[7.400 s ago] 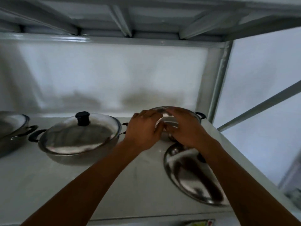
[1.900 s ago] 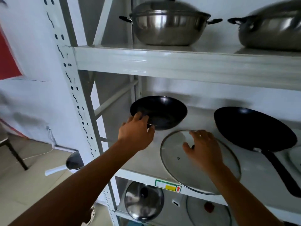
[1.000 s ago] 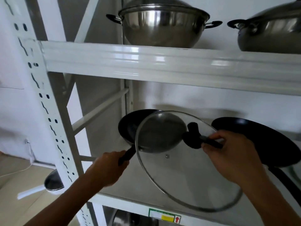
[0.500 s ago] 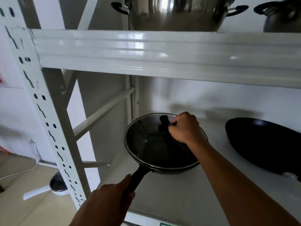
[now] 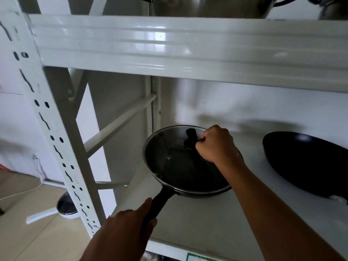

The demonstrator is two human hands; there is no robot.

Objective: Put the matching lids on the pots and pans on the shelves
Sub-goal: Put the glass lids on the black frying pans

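Note:
A black frying pan (image 5: 188,191) sits at the left end of the white middle shelf (image 5: 203,221). A glass lid (image 5: 165,159) with a metal rim lies flat on top of it. My right hand (image 5: 216,146) is closed around the lid's black knob (image 5: 190,136). My left hand (image 5: 130,225) grips the pan's long black handle (image 5: 158,204) near the shelf's front edge. A second, larger black pan (image 5: 308,164) rests uncovered on the same shelf to the right.
The upper shelf beam (image 5: 188,48) runs across just above, with steel pots (image 5: 211,6) on it. A white slotted upright (image 5: 50,129) stands at left. A small white-handled pan (image 5: 64,208) lies on the floor behind it.
A second ago my right hand held the glass lid tilted in front of the pan. It has since lowered the lid flat onto the pan, and still holds the knob. My left hand kept the handle.

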